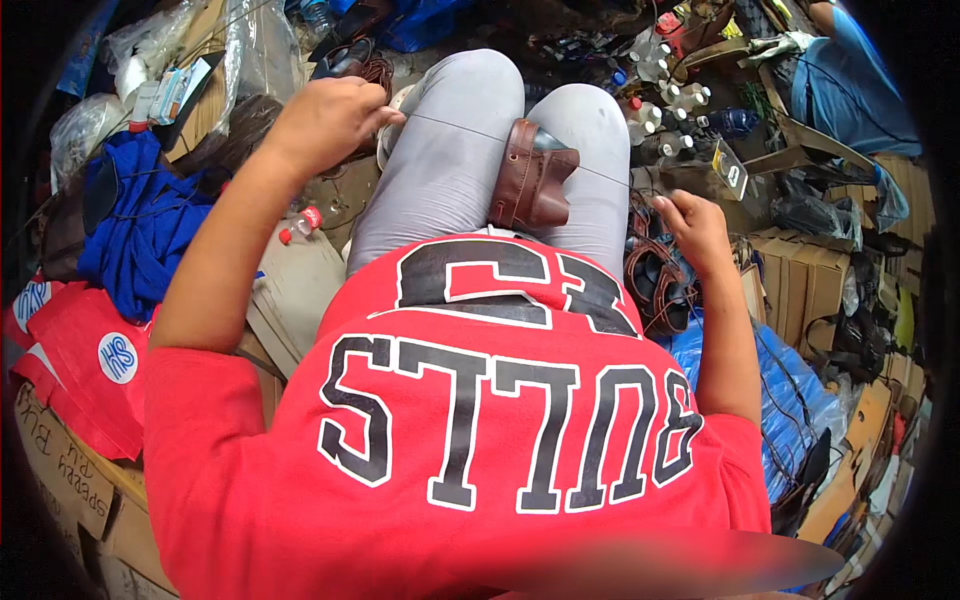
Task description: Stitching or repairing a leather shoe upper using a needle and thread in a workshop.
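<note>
A brown leather shoe upper (525, 185) with eyelets and a dark lining rests across my thighs in grey trousers. A thin dark thread (455, 127) stretches from one hand to the other, passing at the shoe upper; whether it runs through the leather is too fine to tell. My left hand (338, 120), raised left of my knee, is closed in a pinch on the thread. On the other side, my right hand (694, 228) pinches the thread's other end; a needle there cannot be made out.
More brown shoe uppers (658, 285) lie beside my right thigh. Several plastic bottles (665, 145) stand ahead on the right. Blue cloth (145, 230), red bags (85, 365) and cardboard boxes (130, 530) crowd the left; blue plastic sheeting (800, 400) lies by my right arm.
</note>
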`<state>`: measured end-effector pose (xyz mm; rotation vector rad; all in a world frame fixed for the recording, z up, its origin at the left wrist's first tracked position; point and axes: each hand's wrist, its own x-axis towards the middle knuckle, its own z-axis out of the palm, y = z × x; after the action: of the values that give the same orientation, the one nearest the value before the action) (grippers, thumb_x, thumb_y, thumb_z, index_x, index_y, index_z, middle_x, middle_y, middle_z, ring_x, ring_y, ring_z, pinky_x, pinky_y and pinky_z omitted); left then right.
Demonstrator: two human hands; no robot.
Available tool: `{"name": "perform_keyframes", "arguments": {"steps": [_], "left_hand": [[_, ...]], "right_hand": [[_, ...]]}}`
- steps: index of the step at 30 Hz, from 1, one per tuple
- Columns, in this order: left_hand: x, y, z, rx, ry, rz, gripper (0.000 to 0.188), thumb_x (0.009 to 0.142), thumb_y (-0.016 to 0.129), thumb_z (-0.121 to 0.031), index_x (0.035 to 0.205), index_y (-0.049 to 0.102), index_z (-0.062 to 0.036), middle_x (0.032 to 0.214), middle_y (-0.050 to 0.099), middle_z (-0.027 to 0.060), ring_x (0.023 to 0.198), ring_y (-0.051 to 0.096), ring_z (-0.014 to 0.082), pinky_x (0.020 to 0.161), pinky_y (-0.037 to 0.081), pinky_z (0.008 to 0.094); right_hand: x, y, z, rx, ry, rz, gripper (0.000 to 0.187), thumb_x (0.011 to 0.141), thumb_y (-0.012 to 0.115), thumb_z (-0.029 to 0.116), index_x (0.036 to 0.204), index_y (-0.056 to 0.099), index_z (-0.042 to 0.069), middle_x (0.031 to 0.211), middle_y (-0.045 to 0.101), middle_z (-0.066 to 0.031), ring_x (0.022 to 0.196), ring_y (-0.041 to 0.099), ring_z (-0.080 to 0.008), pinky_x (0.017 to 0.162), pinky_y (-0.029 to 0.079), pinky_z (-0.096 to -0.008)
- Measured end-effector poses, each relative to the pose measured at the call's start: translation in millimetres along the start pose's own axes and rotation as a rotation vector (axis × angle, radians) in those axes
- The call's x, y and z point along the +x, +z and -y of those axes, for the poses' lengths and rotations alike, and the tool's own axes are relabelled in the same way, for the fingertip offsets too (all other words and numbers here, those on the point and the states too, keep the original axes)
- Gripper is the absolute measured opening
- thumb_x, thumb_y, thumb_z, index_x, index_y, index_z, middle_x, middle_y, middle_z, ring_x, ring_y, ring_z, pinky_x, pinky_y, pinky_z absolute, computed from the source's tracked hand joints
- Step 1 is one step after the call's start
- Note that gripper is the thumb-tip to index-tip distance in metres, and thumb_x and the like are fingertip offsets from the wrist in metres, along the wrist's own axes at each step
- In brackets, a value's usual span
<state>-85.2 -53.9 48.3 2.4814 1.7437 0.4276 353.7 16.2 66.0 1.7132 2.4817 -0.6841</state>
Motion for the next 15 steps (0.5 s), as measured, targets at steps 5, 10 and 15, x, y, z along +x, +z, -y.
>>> {"name": "perform_keyframes", "arguments": {"steps": [5, 10, 15], "left_hand": [[-9.7, -2.4, 21.5, 0.08, 0.082, -0.057, 0.03, 0.084, 0.065, -0.027, 0.071, 0.05, -0.0047, 0.072, 0.055, 0.0124, 0.068, 0.056, 0.0347, 0.059, 0.044, 0.0433], [-27.1, 40.3, 30.7, -0.028, 0.036, -0.187, 0.016, 0.088, 0.063, -0.021, 0.079, 0.059, -0.0086, 0.068, 0.054, 0.0082, 0.062, 0.057, 0.0283, 0.056, 0.043, 0.0385], [-44.7, 60.2, 68.3, -0.964, -0.981, -0.276, 0.056, 0.087, 0.066, -0.025, 0.136, 0.044, -0.0078, 0.112, 0.058, 0.0122, 0.102, 0.057, 0.0235, 0.088, 0.045, 0.0337]], "right_hand": [[-3.8, 13.7, -29.8, -0.083, -0.217, -0.196, 0.032, 0.088, 0.062, 0.03, 0.073, 0.056, 0.002, 0.067, 0.057, -0.015, 0.061, 0.053, -0.0333, 0.057, 0.042, -0.0397], [2.7, 38.3, -57.9, 0.079, -0.119, -0.245, 0.026, 0.09, 0.061, 0.026, 0.075, 0.06, 0.004, 0.064, 0.055, -0.0087, 0.056, 0.048, -0.0274, 0.055, 0.042, -0.0338], [12.7, 4.7, -63.8, 1.153, 0.069, -0.089, 0.037, 0.097, 0.052, 0.035, 0.117, 0.063, 0.006, 0.083, 0.065, -0.0021, 0.077, 0.058, -0.0111, 0.074, 0.047, -0.0276]]}}
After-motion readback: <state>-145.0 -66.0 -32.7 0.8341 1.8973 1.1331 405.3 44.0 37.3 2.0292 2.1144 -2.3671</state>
